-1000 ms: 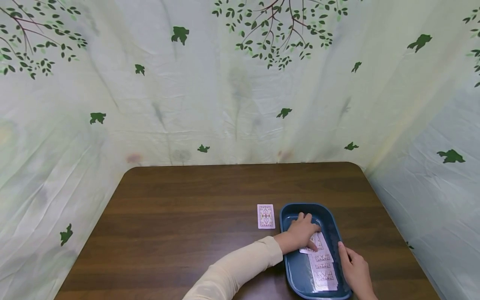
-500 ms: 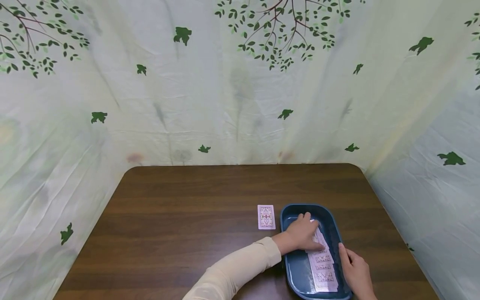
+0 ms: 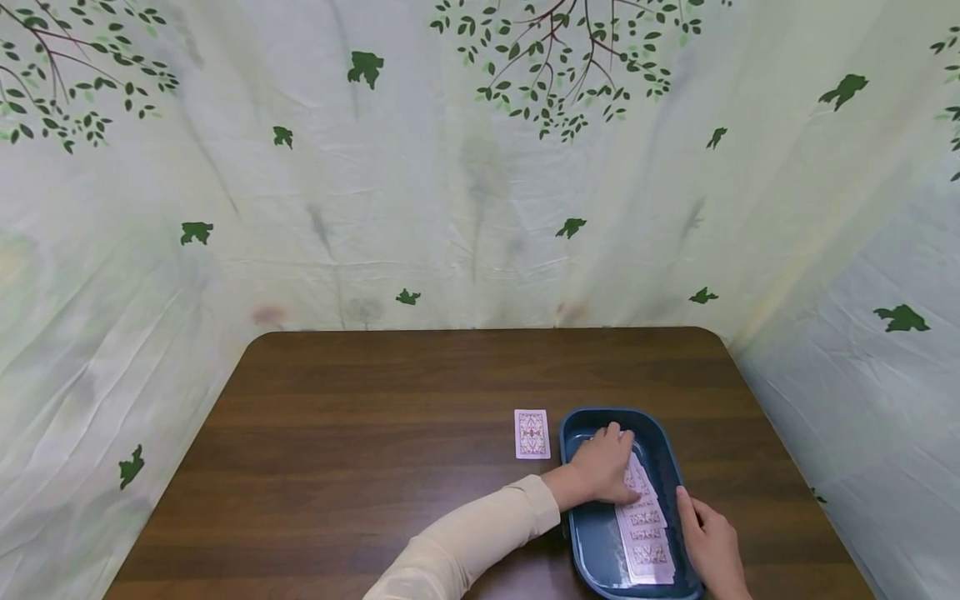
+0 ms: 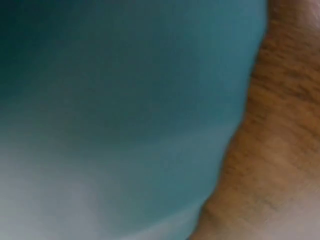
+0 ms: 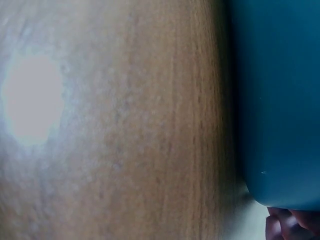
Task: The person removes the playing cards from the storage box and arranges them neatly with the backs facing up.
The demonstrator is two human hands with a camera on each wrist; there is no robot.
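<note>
Slightly shifted left hand (image 3: 598, 468) relaxed over cards (image 3: 649, 552) inside tray (image 3: 600, 546), right hand (image 3: 714, 546) curled around its right edge.

- One left hand (image 3: 600, 468) and one right hand (image 3: 711, 537), two in all
- One sleeve (image 3: 480, 527)
- One tray (image 3: 597, 546)
- One table (image 3: 337, 417)
- One card (image 3: 532, 434) on the table
- Several cards (image 3: 648, 554) in the tray, overlapping, their number impossible to tell
- Three leafy branches (image 3: 558, 33), two cut off by the side edges
- Eleven larger green shapes (image 3: 365, 69)
</note>
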